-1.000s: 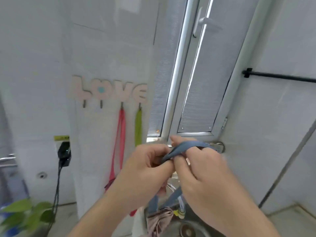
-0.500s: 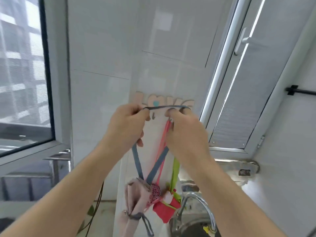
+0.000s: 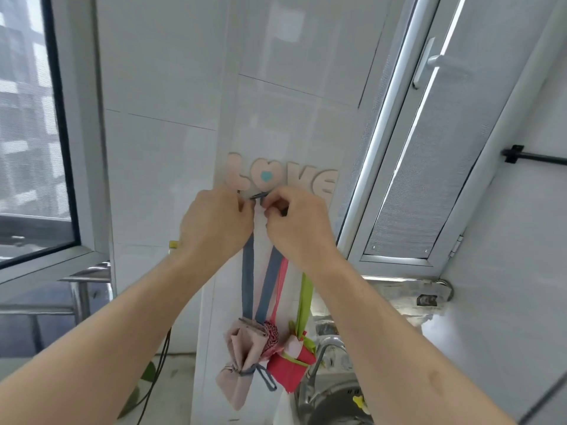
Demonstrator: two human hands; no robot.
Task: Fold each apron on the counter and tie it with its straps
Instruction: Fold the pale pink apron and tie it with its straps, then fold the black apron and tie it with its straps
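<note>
Head view: the left hand (image 3: 214,222) and right hand (image 3: 297,225) are raised together, each pinching the top of the grey-blue fabric strap loop (image 3: 247,280) at a hook under the pale pink wooden "LOVE" hook rack (image 3: 294,176). Below the hands hangs the folded, tied pale pink cloth apron bundle (image 3: 239,363); beside it, under the right hand, hangs a red bundle with green straps (image 3: 291,368). Folding and tying look finished for both bundles; hanging the pink one seems the step in hand. No bench shows, so any remaining aprons cannot be told.

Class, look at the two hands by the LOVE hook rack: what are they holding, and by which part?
Both the left hand and right hand pinch the blue strap loop of the pink folded apron, at its top.
</note>
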